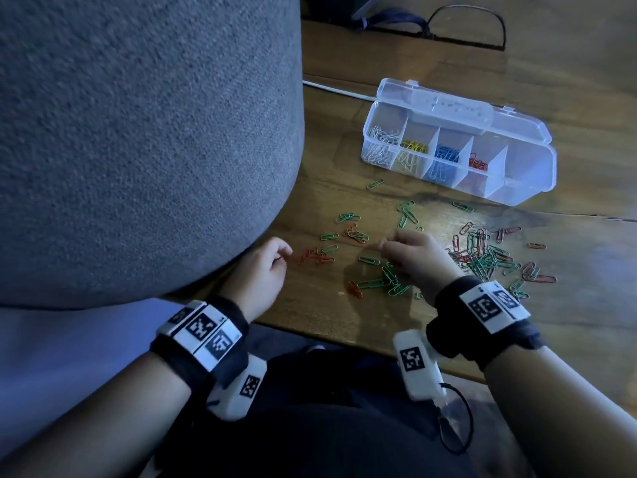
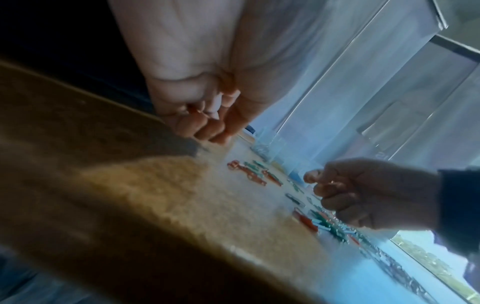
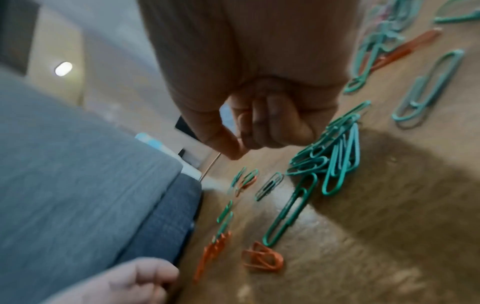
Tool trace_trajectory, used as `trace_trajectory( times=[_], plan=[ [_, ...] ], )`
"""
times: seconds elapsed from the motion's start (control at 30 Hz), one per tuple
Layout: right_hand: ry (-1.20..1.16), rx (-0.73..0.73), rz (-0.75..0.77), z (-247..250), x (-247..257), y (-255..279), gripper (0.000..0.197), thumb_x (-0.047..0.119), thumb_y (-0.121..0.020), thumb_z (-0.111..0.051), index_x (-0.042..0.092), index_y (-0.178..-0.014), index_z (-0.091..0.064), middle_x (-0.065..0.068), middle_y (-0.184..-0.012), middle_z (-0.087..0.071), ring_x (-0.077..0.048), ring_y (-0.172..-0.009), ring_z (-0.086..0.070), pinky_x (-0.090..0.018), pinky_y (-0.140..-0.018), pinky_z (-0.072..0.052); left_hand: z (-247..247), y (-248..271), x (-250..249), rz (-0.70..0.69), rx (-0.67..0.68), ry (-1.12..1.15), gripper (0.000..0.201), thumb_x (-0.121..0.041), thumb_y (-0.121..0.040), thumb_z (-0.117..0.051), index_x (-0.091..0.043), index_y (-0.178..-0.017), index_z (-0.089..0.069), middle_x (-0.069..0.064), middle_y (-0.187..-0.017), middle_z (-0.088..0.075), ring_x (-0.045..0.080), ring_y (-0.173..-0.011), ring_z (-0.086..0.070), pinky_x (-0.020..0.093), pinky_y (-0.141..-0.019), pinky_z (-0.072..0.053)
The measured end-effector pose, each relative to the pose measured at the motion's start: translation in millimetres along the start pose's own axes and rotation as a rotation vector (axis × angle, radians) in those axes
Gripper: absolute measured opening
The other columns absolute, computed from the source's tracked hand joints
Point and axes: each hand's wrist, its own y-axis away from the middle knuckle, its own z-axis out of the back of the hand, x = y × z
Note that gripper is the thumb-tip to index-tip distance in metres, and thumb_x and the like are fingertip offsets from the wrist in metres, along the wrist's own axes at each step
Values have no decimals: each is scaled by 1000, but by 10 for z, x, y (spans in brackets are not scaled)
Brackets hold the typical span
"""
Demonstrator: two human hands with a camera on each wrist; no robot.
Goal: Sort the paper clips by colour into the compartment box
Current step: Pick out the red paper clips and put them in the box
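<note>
The clear compartment box stands open at the back right of the wooden table. From its left end it holds white, yellow, blue and red clips, and the right end compartment looks empty. Mixed green and red paper clips lie heaped at the right, and more are scattered across the middle. My right hand hovers above green clips, thumb and forefinger pinching what looks like a thin reddish clip. My left hand is curled beside a small group of red clips, with something red showing between its fingertips.
A big grey upholstered seat overhangs the table's left side, close to my left hand. A white cable runs behind the box, and glasses lie at the far edge. The table's near edge is just behind my wrists.
</note>
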Motion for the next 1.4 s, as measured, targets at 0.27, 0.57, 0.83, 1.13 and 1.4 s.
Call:
trace_trajectory(
  times=[0.27, 0.57, 0.83, 1.13, 1.4],
  plan=[
    [758, -215, 154, -169, 132, -163, 13, 25, -88, -56, 21, -99, -60, 1, -90, -58, -19, -81, -56, -25, -67, -43, -120, -23, -85, -21, -49, -182, 27, -31, -87, -62, -14, -108, -57, 5, -105, -64, 21, -96, -61, 35, -81, -51],
    [884, -186, 94, -35, 203, -252, 17, 19, -88, -55, 9, -96, -65, -5, -84, -57, -21, -77, -53, -26, -65, -40, -166, -197, -225, -9, 21, -265, 17, -23, -91, -59, -9, -99, -59, 7, -105, -63, 20, -92, -59, 25, -69, -41],
    [849, -225, 223, 101, 251, -192, 23, 20, -85, -56, 27, -105, -64, -3, -95, -64, -20, -78, -57, -26, -67, -45, -171, -201, -132, -26, 57, -252, 16, -18, -97, -45, -7, -95, -56, 9, -104, -58, 16, -84, -50, 26, -73, -37],
    [1090, -32, 272, -237, 367, -297, 20, 23, -91, -48, 27, -105, -62, -5, -106, -64, -26, -93, -61, -30, -70, -48, -77, -193, -145, 73, 52, 323, 14, -8, -95, -47, -12, -86, -57, -5, -74, -54, 5, -60, -44, 13, -52, -33],
    [298, -61, 196, -47, 258, -272, 14, 17, -80, -53, 9, -69, -57, -3, -66, -51, -17, -57, -47, -22, -51, -36, -25, -155, -224, 360, 228, 1170, 30, -4, -94, -32, -8, -77, -56, 0, -66, -42, 7, -52, -34, 17, -45, -26]
  ],
)
